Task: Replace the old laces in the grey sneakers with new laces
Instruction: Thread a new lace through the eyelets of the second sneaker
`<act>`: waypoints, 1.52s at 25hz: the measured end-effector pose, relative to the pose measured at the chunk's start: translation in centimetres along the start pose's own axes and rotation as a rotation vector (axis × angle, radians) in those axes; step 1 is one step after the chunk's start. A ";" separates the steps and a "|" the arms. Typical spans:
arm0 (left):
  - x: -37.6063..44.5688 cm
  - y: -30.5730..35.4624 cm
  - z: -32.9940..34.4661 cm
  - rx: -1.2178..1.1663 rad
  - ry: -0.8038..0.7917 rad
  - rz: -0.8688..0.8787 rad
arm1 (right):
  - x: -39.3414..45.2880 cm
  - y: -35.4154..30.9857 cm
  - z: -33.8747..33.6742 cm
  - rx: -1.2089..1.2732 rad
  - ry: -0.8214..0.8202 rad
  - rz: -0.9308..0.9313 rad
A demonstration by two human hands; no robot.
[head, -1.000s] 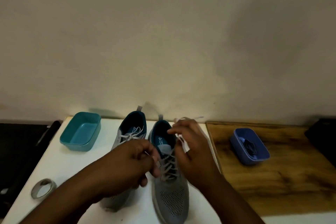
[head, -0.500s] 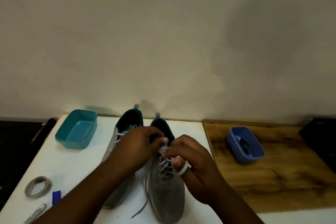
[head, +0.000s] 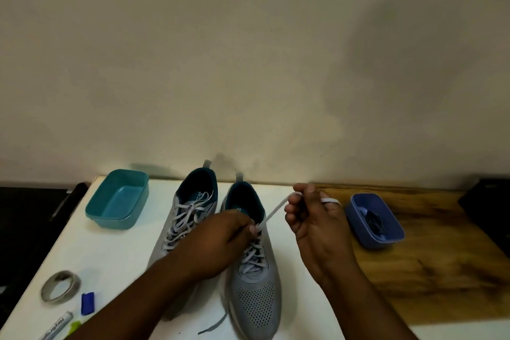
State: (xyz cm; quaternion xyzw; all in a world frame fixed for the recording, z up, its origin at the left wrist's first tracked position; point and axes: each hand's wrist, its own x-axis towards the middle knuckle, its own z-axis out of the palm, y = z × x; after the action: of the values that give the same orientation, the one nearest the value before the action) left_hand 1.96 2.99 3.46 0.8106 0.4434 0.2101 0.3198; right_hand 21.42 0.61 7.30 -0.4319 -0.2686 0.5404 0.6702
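Note:
Two grey sneakers with teal lining stand side by side on the white table, heels toward the wall. The left sneaker (head: 190,218) is laced with a pale grey lace. On the right sneaker (head: 255,295), my left hand (head: 220,243) pinches the lace at the upper eyelets. My right hand (head: 317,223) is raised to the right of that shoe and grips the pale grey lace (head: 273,211), pulled taut from the eyelets and looped around its fingers. A loose lace end (head: 214,326) lies by the toe.
An empty teal tub (head: 117,199) sits at the back left. A blue tub (head: 375,218) holding dark laces rests on the wooden board (head: 441,270) to the right. A tape roll (head: 60,286), a small blue object (head: 87,302) and a marker (head: 56,326) lie at the front left.
My right hand has moved up and to the right, drawing the lace out taut from the right sneaker. My left hand has shifted down onto the eyelets.

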 end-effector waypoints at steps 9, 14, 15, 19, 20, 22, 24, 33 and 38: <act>0.2 -1.1 1.4 0.014 0.259 -0.074 | -1.1 4.6 -1.6 -1.304 -0.114 -0.237; 0.0 -1.1 1.2 0.080 0.270 -0.083 | -0.6 5.1 -1.3 -1.459 -0.424 -0.333; 0.0 -1.2 1.2 0.106 0.277 -0.076 | -0.6 5.2 -1.6 -1.486 -0.454 -0.310; 0.4 -1.6 1.3 0.105 0.303 -0.046 | -0.3 5.2 -1.8 -1.536 -0.302 -0.382; 0.5 -1.6 1.2 0.073 0.308 -0.060 | -0.3 4.9 -1.7 -1.588 -0.236 -0.416; 0.6 -1.7 1.2 0.024 0.319 -0.078 | -0.5 4.1 -1.5 -1.673 -0.178 -0.488; 0.6 -1.6 1.4 -0.013 0.325 -0.089 | -0.9 3.4 -1.2 -1.641 -0.160 -0.515; 0.3 -2.3 1.4 -0.009 0.311 -0.088 | -0.5 -1.0 -2.0 -0.888 0.180 -0.174; 0.1 -2.2 1.2 -0.025 0.315 -0.080 | 0.1 1.1 -4.4 -1.563 0.247 -0.330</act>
State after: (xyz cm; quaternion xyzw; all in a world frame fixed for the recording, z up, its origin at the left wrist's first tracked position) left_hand 1.49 3.57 1.05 0.7453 0.5172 0.3273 0.2645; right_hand 24.54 -0.50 4.23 -0.7870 -0.5531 0.0389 0.2707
